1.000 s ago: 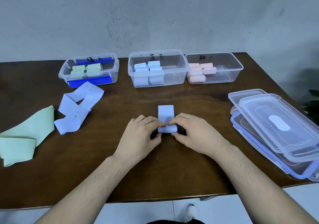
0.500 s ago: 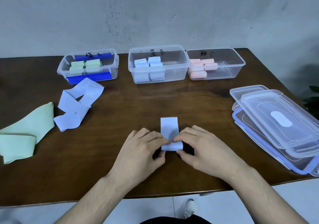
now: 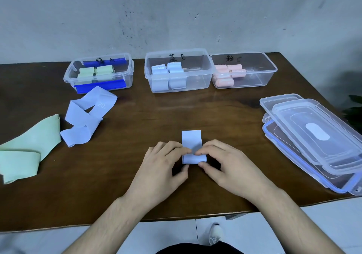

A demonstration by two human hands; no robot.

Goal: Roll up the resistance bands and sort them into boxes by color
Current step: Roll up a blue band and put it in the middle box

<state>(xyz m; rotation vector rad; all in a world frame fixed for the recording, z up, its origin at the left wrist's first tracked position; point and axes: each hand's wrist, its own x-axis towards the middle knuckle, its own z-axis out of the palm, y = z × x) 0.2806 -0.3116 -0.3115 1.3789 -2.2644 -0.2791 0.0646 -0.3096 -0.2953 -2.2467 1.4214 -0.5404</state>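
- Brown table under grey wall, holding everything.
- Blue band at centre, flat tail shorter than a second ago, so roll nearly finished.
- Pinched by left hand and right hand.
- Bound for middle box at 12 o'clock.
- Loose blue band and green band waiting at 9 o'clock.

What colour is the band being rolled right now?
Light blue. Both hands pinch the band at its rolled end; the head view shows it clearly.

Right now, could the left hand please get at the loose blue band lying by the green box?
Probably yes: the table between the left hand and the loose blue band is bare, but its fingers grip the half-rolled band.
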